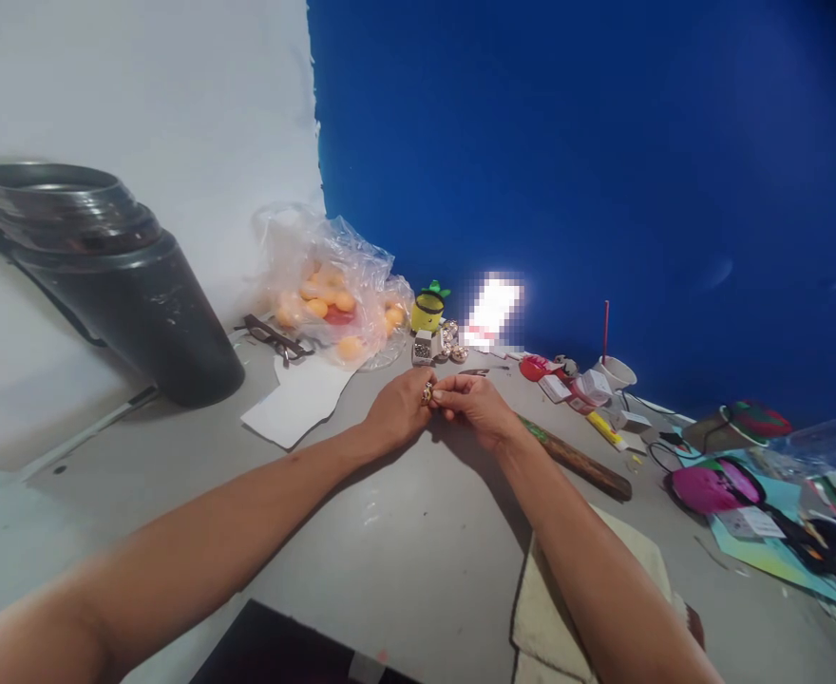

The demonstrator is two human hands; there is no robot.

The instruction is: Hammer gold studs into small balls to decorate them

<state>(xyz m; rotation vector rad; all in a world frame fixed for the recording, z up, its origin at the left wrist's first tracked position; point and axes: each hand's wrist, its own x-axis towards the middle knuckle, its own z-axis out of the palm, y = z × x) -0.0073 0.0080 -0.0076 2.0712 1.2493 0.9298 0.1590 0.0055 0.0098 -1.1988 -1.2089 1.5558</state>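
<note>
Over the middle of the table, my left hand [396, 413] is closed on a small gold-coloured ornament [427, 393] with dark spots. My right hand [479, 410] meets it there, thumb and forefinger pinched at the ornament's right side. Whether the right fingers hold another tiny piece cannot be made out. Just beyond the hands stands a small white box [423, 350] filled with tiny dark, shiny bits. Several round gold-coloured pieces [453, 348] lie beside that box. A brown wooden stick [581, 464] rests to the right, partly behind my right forearm.
A large dark flask [125, 294] stands at left. Behind are glasses [275, 334], white paper [300, 404], a plastic bag [332, 294] of orange fruit and a yellow pineapple-shaped holder [427, 311]. Rightward lie a yellow tube [606, 430], a cup [616, 372], a pink pouch [713, 486] and a folded cloth [553, 608].
</note>
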